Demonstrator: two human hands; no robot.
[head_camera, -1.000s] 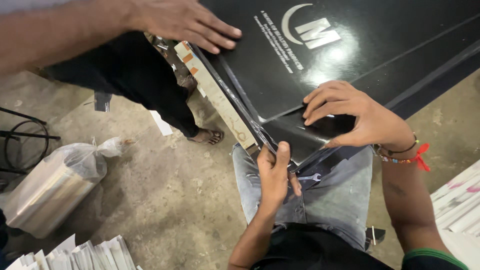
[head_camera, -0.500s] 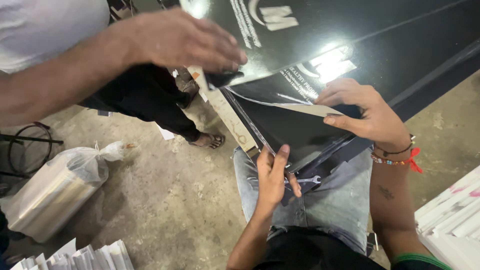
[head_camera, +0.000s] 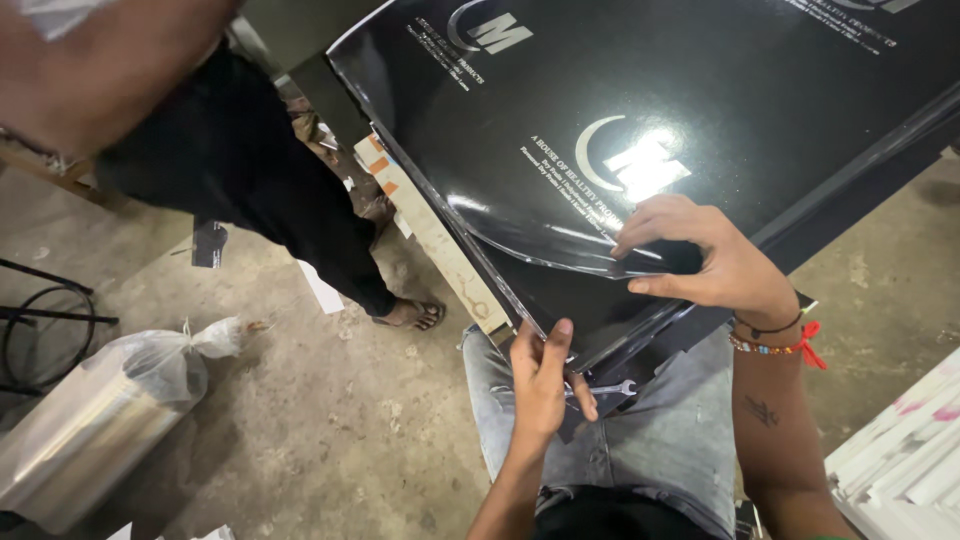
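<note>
A large stack of glossy black printed sheets (head_camera: 700, 100) fills the upper right, with white lettering and a crescent mark on top. My right hand (head_camera: 715, 255) pinches the near corner of the top sheet and lifts it off the stack. My left hand (head_camera: 540, 375) grips the near lower edge of the stack, thumb on top. A small spanner (head_camera: 600, 390) lies on my grey-jeaned lap (head_camera: 650, 440) just under the stack's corner.
Another person in black trousers (head_camera: 250, 190) stands at the left, a sandalled foot (head_camera: 410, 315) on the concrete floor; their blurred arm (head_camera: 90, 70) crosses the top left. A plastic-wrapped silver roll (head_camera: 90, 420) lies lower left. White sheets (head_camera: 900, 450) are piled at the right edge.
The other person's hand has left the top of the stack and moved up-left. My right hand has raised the top sheet's corner higher. The view has shifted closer to the stack.
</note>
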